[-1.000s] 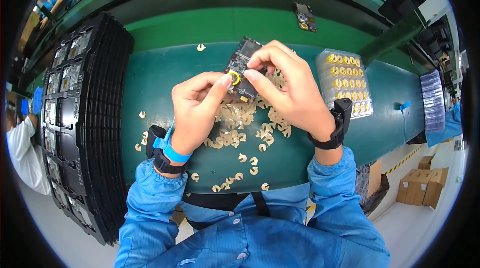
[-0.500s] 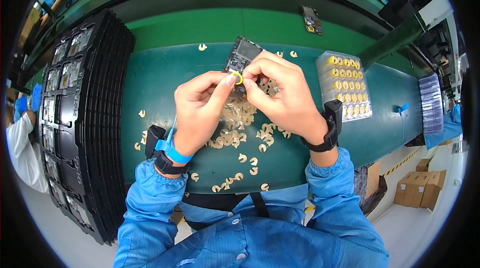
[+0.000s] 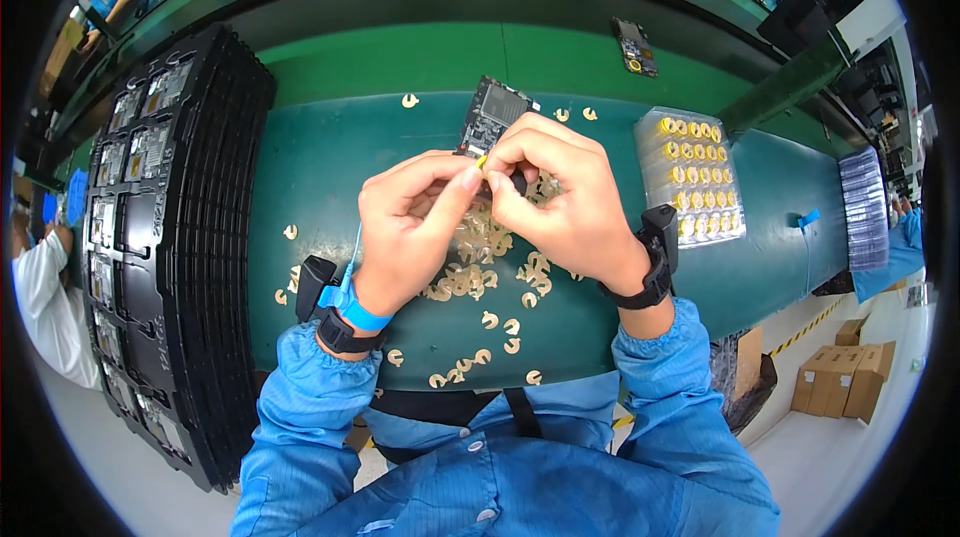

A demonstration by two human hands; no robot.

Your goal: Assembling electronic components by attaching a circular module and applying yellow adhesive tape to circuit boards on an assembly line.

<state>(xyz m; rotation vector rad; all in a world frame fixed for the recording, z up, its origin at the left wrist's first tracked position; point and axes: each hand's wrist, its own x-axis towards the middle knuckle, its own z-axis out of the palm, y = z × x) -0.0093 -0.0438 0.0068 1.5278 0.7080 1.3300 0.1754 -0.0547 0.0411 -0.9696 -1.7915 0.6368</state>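
Observation:
Between the fingertips of my left hand (image 3: 405, 222) and my right hand (image 3: 565, 192) is a small round yellow-rimmed part (image 3: 481, 163), seen nearly edge-on. Both hands are closed in a pinch at it, and the fingers hide most of it. Just beyond them, partly behind my right fingers, a dark circuit board (image 3: 488, 115) shows its grey metal shield. Whether my right hand also supports the board, I cannot tell. Under and in front of my hands, pale notched paper-like discs (image 3: 465, 282) lie in a loose pile on the green mat (image 3: 320, 177).
A clear tray (image 3: 654, 187) with rows of yellow-rimmed round parts stands on the right. Another circuit board (image 3: 635, 47) lies at the back. Tall stacked black trays (image 3: 140, 227) line the left. Clear stacked trays (image 3: 864, 207) are far right. A blue cord runs from my left wristband (image 3: 355, 309).
The yellow-rimmed part has tipped from showing its round face to nearly edge-on between my fingertips. My hands stay close together; the whole view has shifted slightly.

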